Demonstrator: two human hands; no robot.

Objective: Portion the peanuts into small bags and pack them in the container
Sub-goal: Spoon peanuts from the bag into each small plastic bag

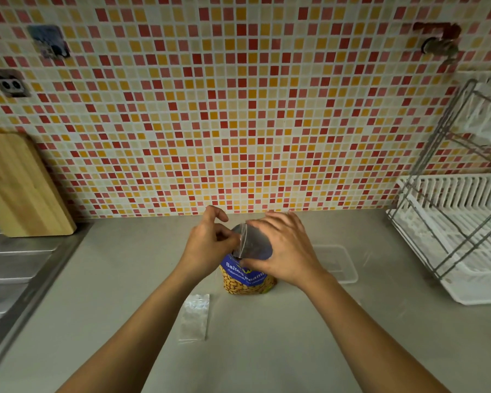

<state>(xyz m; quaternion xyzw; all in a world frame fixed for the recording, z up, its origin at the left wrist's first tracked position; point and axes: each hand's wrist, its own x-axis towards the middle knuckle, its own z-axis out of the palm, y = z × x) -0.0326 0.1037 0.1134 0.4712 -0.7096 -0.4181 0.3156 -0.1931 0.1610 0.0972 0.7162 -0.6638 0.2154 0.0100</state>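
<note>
Spare zip bags (194,317) lie on the table (267,350) just nearer than the salted-peanut bag (247,282), which stands upright and might tip and spill if bumped. Directly above it, the left hand (210,245) pinches the mouth of a small zip bag (251,242) in a narrow grip, and the right hand (284,248) clasps its side. The clear container (340,265) sits just right.

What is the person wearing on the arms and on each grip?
Nothing is worn that shows. The left forearm and right forearm are bare, with no sleeves in view. The left grip and right grip have no gloves, and no rings, watch or bracelet show.
</note>
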